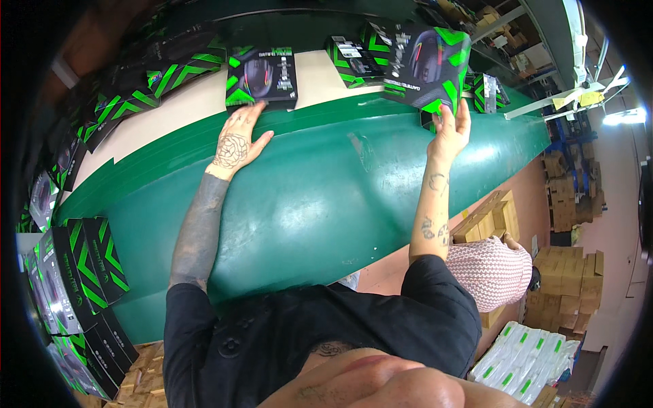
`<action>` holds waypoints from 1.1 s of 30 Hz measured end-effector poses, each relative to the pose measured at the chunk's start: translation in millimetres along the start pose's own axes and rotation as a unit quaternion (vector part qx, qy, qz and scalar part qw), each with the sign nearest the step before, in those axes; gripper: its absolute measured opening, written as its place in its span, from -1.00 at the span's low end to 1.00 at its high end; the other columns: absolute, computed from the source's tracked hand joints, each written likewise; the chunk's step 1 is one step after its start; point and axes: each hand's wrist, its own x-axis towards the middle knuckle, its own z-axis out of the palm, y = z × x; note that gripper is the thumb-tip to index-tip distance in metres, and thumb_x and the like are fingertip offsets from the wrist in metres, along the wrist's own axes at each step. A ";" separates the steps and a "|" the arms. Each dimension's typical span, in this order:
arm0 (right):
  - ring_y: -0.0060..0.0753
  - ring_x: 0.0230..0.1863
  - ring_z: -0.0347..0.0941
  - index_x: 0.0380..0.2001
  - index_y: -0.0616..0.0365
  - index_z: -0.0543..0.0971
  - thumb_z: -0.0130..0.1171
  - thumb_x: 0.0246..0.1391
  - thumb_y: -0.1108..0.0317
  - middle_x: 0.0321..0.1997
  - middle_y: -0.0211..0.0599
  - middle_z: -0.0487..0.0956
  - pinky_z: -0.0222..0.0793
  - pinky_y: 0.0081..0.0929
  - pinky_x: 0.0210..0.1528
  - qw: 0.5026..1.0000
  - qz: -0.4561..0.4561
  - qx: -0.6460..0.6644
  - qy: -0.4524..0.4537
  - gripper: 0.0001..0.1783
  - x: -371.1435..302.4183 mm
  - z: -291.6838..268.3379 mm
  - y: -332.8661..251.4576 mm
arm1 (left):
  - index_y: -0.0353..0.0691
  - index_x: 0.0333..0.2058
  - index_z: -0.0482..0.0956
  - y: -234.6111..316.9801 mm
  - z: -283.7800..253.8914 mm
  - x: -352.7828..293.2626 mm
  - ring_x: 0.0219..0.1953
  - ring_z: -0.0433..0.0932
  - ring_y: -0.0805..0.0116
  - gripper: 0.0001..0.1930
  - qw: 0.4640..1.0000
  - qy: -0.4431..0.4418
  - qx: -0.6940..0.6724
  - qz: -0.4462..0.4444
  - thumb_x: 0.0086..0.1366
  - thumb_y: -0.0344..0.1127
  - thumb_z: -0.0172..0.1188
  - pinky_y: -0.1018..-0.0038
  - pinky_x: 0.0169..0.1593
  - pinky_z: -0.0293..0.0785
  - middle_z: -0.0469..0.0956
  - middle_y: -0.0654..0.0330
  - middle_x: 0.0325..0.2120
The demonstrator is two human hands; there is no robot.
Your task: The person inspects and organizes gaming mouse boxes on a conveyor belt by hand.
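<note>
In my right hand (450,132) a black and green computer mouse box (425,68) is held by its near edge, tilted up and raised over the far right of the table. The fingers pinch its lower corner. My left hand (235,143) reaches forward with fingers stretched and thumb apart. Its fingertips touch the near edge of another mouse box (262,76), which rests on a pale strip (313,78) with its printed mouse facing up. Both forearms extend over the green table surface (306,190).
Several similar boxes line the far left (149,88). Behind the raised box stand more boxes (354,61). A stack of mouse boxes (81,292) occupies the near left corner. To the right, a person in a patterned top (490,272) bends beside cartons (568,279) and white wrapped packs (524,353).
</note>
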 end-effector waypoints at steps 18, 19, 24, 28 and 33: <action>-0.15 0.22 0.14 0.23 0.28 -0.04 0.26 -0.11 0.31 0.22 -0.02 0.16 0.04 -0.34 0.23 0.903 0.084 -0.052 -0.419 -0.07 -128.0 88.9 34.4 | -0.23 -0.20 0.51 39.4 -43.8 20.9 -0.13 0.46 0.30 -0.68 0.963 0.226 -0.148 0.020 0.11 -0.20 0.23 0.46 -0.06 0.37 0.48 0.14 -0.24; -0.08 0.23 0.12 0.21 0.29 0.01 0.28 -0.13 0.22 0.21 0.04 0.16 0.03 -0.30 0.24 0.915 -0.015 -0.150 -0.375 -0.08 -120.2 98.1 23.3 | -0.22 -0.17 0.49 39.4 -38.0 20.6 -0.13 0.45 0.36 -0.70 0.938 0.198 -0.283 -0.017 0.14 -0.22 0.20 0.49 -0.06 0.37 0.48 0.16 -0.22; 0.03 0.16 0.18 -0.05 0.21 0.36 0.33 -0.22 0.11 0.14 0.10 0.24 0.15 -0.23 0.14 0.879 -0.260 -0.238 -0.321 -0.33 -86.4 116.7 38.8 | -0.28 0.01 0.32 26.5 -26.7 13.7 0.06 0.32 0.36 -0.61 0.840 0.120 -0.527 -0.051 0.37 -0.13 -0.22 0.45 0.14 0.21 0.35 0.09 0.03; -0.17 -0.02 0.36 -0.16 0.22 0.44 0.30 -0.16 0.17 0.00 -0.03 0.41 0.26 -0.35 0.03 0.848 -0.211 -0.241 -0.423 -0.49 -85.2 129.6 51.6 | -0.25 0.03 0.34 20.4 -10.4 9.5 0.06 0.28 0.41 -0.57 0.793 0.154 -0.588 -0.046 0.39 -0.10 -0.30 0.50 0.14 0.17 0.34 0.17 0.04; -0.38 -0.13 0.38 -0.17 0.14 0.47 -0.03 0.17 0.18 -0.21 -0.33 0.49 0.22 -0.52 0.00 0.859 0.231 0.278 -0.363 -0.71 -85.8 110.0 99.4 | -0.27 0.07 0.31 11.6 9.8 9.2 0.11 0.24 0.38 -0.55 0.814 0.133 -0.552 -0.121 0.39 -0.09 -0.34 0.50 0.21 0.06 0.32 0.15 0.06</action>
